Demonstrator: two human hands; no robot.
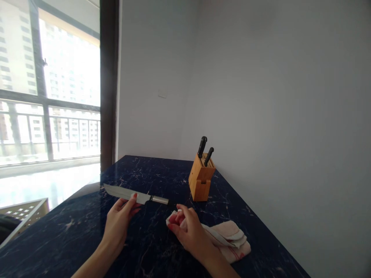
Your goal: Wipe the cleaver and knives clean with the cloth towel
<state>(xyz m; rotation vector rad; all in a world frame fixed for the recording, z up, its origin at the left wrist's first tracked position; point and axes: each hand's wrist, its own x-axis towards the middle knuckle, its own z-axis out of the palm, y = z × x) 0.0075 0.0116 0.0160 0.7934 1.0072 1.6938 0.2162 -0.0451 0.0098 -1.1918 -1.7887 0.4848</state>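
Observation:
My left hand [123, 212] pinches a kitchen knife [116, 190] by its broad blade, thumb on the near face. The blade points left, and the silver handle reaches to the right, its dark end close to my right hand. A small white patch shows by my left thumb; I cannot tell what it is. Curled fingers of my right hand [191, 231] grip one end of a pale pink and white towel [228, 235]. The rest of that towel lies folded on the table, partly behind my right wrist.
A wooden knife block [200, 181] with two black-handled knives stands beyond my right hand on the dark marbled table [156, 170]. Grey walls border the far and right edges. At the left are a perforated pale panel [31, 216] and a bright window.

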